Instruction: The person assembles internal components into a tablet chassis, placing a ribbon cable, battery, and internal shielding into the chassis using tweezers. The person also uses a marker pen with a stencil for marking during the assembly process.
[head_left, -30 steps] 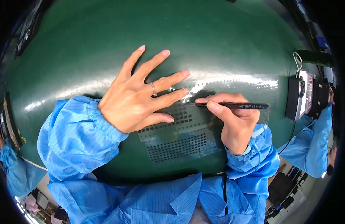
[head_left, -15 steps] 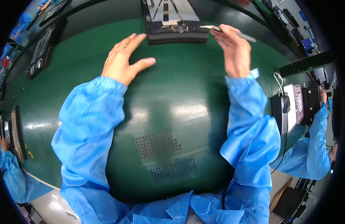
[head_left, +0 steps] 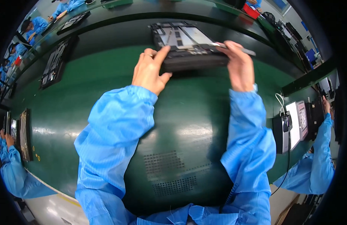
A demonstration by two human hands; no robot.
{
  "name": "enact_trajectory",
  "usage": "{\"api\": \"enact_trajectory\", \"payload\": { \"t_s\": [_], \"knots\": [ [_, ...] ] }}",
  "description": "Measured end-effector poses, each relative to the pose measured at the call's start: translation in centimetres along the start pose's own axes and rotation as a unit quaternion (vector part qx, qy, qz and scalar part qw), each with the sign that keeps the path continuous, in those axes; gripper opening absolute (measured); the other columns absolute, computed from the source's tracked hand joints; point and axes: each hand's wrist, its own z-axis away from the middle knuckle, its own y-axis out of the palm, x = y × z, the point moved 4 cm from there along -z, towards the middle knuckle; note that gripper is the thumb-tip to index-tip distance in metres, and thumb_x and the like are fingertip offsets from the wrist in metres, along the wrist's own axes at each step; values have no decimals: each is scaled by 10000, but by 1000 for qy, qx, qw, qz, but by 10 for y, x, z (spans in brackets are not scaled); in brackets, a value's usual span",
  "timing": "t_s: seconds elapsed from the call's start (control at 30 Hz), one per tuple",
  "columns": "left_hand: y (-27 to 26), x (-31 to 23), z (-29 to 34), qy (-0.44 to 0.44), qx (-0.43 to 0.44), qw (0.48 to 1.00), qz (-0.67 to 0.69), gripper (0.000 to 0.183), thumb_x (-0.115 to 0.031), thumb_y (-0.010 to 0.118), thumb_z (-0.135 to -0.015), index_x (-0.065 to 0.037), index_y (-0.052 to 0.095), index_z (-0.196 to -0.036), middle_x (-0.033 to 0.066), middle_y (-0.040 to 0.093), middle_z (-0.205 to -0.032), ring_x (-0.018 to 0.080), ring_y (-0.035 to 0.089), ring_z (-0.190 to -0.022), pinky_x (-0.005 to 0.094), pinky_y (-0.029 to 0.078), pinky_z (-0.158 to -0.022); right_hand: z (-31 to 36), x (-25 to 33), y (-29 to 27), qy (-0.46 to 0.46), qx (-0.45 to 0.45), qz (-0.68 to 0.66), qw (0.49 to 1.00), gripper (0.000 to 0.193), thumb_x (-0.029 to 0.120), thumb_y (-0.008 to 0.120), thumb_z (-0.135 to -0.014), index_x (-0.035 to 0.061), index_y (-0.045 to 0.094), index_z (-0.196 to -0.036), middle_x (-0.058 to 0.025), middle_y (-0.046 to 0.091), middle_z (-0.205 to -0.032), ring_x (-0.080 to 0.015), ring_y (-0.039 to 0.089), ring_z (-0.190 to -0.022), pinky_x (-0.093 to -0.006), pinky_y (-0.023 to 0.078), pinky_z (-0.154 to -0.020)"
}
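Observation:
An opened tablet-like device [head_left: 186,35] with bare silver and black inner parts lies on a thick black block [head_left: 196,62], beyond the middle of the green table. My left hand [head_left: 151,71], a ring on one finger, is closed on the block's left front corner, fingers on top and thumb at the front face. At the right front corner is my right hand [head_left: 241,65], closed round a slim silver tweezers-like tool [head_left: 246,51]. Its fingers also reach the block's edge; whether they grip it is hidden. The front of the block is blurred by motion.
Another opened device [head_left: 55,63] lies at the far left, and more parts [head_left: 25,135] stand at the left edge. On the right are a black box [head_left: 281,133] with a white cable [head_left: 279,98] and a white sheet [head_left: 292,125]. Co-workers in blue sit around. A dark rail [head_left: 117,20] crosses behind.
My left hand has moved right and closed on the block's corner. My right hand has come to its right corner with the tool. The view has shifted, showing more of the far side.

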Motion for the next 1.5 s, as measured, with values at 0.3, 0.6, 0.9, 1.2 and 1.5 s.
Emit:
{"api": "enact_trajectory", "payload": {
  "t_s": [0.3, 0.6, 0.9, 1.2, 1.5],
  "knots": [
    [-64, -103, 74, 216, -3, 975, -45, 512, -25, 589, -451, -45, 535, -959, 86, 442, -741, 224, 464, -645, 303, 417, -508, 131, 96, -16, -8, -47, -37, 998, 127, 108, 499, -732, 5, 479, -805, -118, 550, -686, -227, 485, -772, -343, 326, -808],
    [-101, -140, 105, 238, 1, 971, 28, 454, -44, 617, -433, -12, 562, -882, 142, 527, -848, 269, 550, -743, 323, 479, -640, 184, 155, 12, -171, -103, 166, 966, 137, 133, 483, -699, 23, 436, -768, -162, 564, -621, -267, 523, -701, -436, 270, -852],
    [-94, -137, 111, 221, 18, 972, 82, 474, 17, 598, -433, 35, 541, -903, 178, 543, -923, 301, 560, -828, 340, 479, -701, 195, 143, 67, -103, 77, 210, 969, 180, -90, 563, -625, -50, 547, -799, -185, 596, -773, -260, 584, -762, -349, 449, -736],
    [-95, -135, 112, 225, 9, 970, 93, 479, 20, 599, -435, 32, 544, -910, 172, 544, -923, 294, 559, -833, 338, 478, -694, 195, 140, 74, -56, 68, 183, 979, 120, -88, 550, -682, -53, 557, -797, -169, 591, -815, -245, 570, -805, -340, 448, -752],
    [-98, -135, 110, 211, 26, 972, 97, 424, 17, 645, -484, 50, 553, -896, 178, 554, -935, 301, 566, -839, 321, 469, -706, 194, 138, 75, -63, 82, 187, 977, 131, -91, 550, -680, -54, 552, -806, -172, 588, -820, -251, 569, -809, -345, 446, -756]
  ]
}}
